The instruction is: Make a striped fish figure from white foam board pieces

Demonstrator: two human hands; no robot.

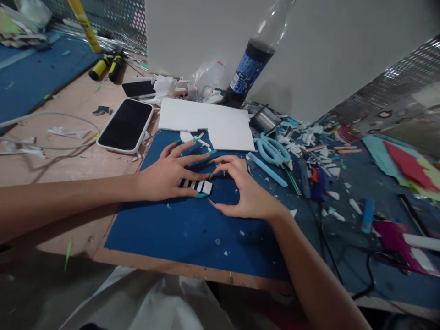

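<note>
A small black-and-white striped piece (205, 187) lies flat on the blue mat (178, 233), its left part covered by my left hand (168, 174). The fingers of that hand are spread, with the thumb along the near edge of the piece and a finger along its far edge. My right hand (244, 190) curves in from the right, fingers and thumb apart, their tips near the right end of the piece. Just beyond the hands is a white foam sheet (206, 119) with a notched near edge, white scraps (202, 141) beside the notch.
A white-framed phone (126, 124) and cable (51, 146) lie left. Behind stands a tilted bottle (249, 66). Right are blue-handled scissors (273, 149), a light-blue strip (267, 169), a glue gun (318, 183), scraps and coloured sheets (409, 165). Yellow-black tool handles (99, 67) lie back left.
</note>
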